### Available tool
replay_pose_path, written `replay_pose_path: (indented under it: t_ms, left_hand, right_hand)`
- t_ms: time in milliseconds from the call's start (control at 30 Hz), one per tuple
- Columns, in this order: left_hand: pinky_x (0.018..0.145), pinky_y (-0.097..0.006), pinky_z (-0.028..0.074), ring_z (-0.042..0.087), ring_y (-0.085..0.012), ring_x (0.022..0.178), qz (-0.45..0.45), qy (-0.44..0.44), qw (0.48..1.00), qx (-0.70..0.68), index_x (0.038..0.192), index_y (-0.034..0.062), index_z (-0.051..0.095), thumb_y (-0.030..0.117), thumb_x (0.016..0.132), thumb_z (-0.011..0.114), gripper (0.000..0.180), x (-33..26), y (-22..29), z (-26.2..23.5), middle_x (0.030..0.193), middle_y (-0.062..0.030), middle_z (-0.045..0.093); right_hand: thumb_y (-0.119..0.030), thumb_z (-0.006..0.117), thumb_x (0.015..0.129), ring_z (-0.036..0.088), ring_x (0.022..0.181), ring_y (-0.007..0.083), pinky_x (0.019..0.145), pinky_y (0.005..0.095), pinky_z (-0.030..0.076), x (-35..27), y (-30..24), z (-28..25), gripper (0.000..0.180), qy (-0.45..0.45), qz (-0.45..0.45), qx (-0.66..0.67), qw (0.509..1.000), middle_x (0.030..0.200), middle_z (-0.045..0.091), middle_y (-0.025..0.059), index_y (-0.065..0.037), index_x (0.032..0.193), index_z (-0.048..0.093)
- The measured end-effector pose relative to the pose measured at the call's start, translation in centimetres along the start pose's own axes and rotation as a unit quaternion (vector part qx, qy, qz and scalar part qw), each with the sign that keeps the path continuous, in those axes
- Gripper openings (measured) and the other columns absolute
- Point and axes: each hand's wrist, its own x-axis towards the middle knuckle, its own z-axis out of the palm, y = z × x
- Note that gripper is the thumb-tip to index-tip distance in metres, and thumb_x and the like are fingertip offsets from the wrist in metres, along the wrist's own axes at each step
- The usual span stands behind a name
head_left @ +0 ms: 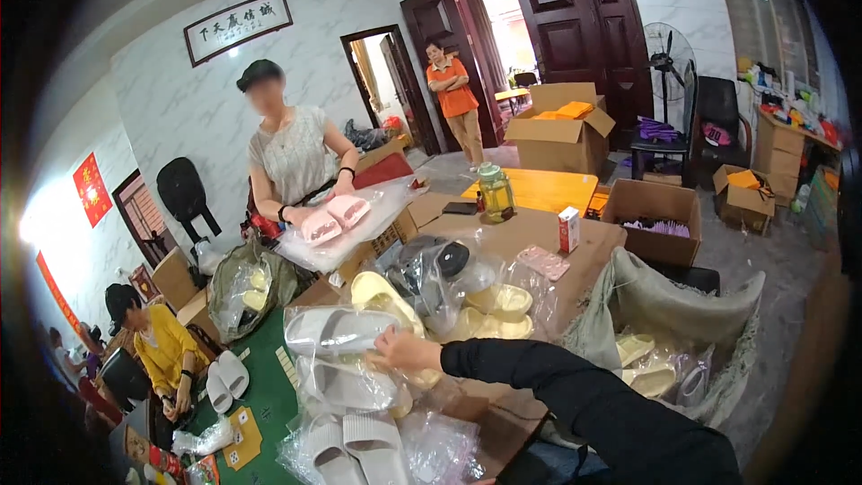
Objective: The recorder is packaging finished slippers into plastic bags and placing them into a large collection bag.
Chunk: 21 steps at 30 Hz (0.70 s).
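Note:
My right hand (409,352), in a black sleeve, reaches in from the lower right. Its fingers are closed at the edge of a clear plastic bag holding pale grey slippers (337,330), the top of a stack. Another bagged grey pair (346,382) lies just below it, and a ribbed grey pair (359,445) sits nearest me. Beside the hand are cream-yellow slippers (386,298) and more bagged yellow slippers (496,314). Dark slippers in clear bags (431,262) lie farther back. My left hand is out of view.
Across the table a person handles pink slippers (334,220) on plastic sheeting. A green bottle (496,193), a small box (568,229) and a phone (542,262) stand or lie on the cardboard. A sack of yellow slippers (700,287) is at right. Someone in yellow (168,350) sits at left.

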Motion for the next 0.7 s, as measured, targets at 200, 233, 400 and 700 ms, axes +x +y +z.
replay_pose_path:
  t_ms: [200,233,400,700]
  left_hand:
    - [0.086,-0.028,0.046,0.058,-0.0163,0.102,0.020,-0.007,0.999,-0.036,0.130,0.0053,0.050,0.016,0.095,0.055,0.037,0.0,-1.2,1.9,0.113,-0.0099,0.062]
    - [0.086,-0.029,0.046,0.059,-0.0163,0.100,0.011,0.000,1.000,-0.003,0.129,0.0048,0.051,0.015,0.095,0.055,0.036,0.0,-1.7,2.1,0.112,-0.0108,0.063]
    - [0.085,-0.027,0.048,0.059,-0.0138,0.097,-0.005,-0.053,0.998,-0.023,0.134,0.0057,0.046,0.024,0.095,0.057,0.044,0.4,-3.9,2.6,0.119,-0.0100,0.059]
    - [0.088,-0.037,0.047,0.057,-0.0302,0.105,0.143,-0.028,0.980,0.134,0.128,0.0060,0.051,0.025,0.091,0.060,0.043,3.4,-0.3,3.7,0.119,-0.0171,0.057]
  right_hand:
    - [-0.017,0.056,0.078,0.057,0.058,0.0201,0.050,0.0352,0.047,3.8,2.1,-0.1,0.007,-0.015,-0.022,0.064,0.998,0.075,0.056,0.0039,-0.012,0.083,0.057]
    - [-0.016,0.056,0.078,0.061,0.063,0.0205,0.055,0.0331,0.050,4.5,2.5,-0.7,0.013,-0.057,0.022,0.067,0.996,0.079,0.058,0.0060,-0.012,0.090,0.058]
    - [-0.007,0.051,0.082,0.065,0.071,0.0299,0.056,0.0414,0.052,8.4,6.8,-6.3,0.027,0.030,0.181,0.151,0.971,0.086,0.060,0.0114,-0.010,0.109,0.057]
    - [-0.017,0.064,0.072,0.063,0.082,0.0327,0.065,0.0445,0.050,3.1,15.0,-23.7,0.026,0.154,0.219,0.048,0.962,0.092,0.062,0.0124,-0.010,0.097,0.063]
